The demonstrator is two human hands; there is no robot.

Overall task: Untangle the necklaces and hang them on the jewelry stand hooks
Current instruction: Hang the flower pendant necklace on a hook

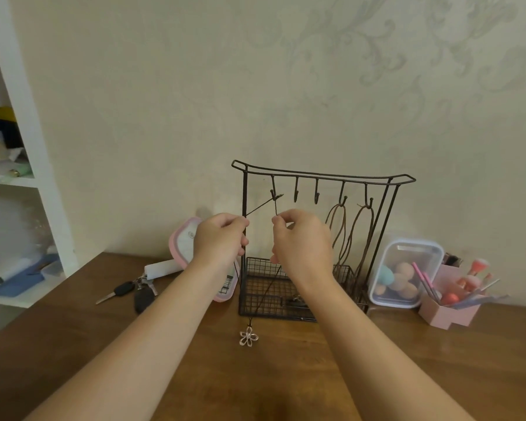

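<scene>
Far left there's a white shelf unit [28, 141] with odds and ends. On the wooden table [73, 344] beside it lie some car keys [125, 291], with a pink-rimmed container [181, 238] leaning on the wall behind. Next comes the left hand [222, 238], fingers curled, pinching a thin dark cord necklace [260, 206]. The cord runs up to the leftmost hook [273, 192] of the black wire jewelry stand [316, 174]. The right hand [301, 241] pinches the same cord just under that hook. Its flower pendant [249, 336] dangles low in front of the stand's basket; can't tell if it touches the table. Further right, two brown necklaces [336, 232] already hang on the last two hooks. Past the stand sit a clear box of makeup sponges [407, 275] and a pink brush holder [450, 314].
</scene>
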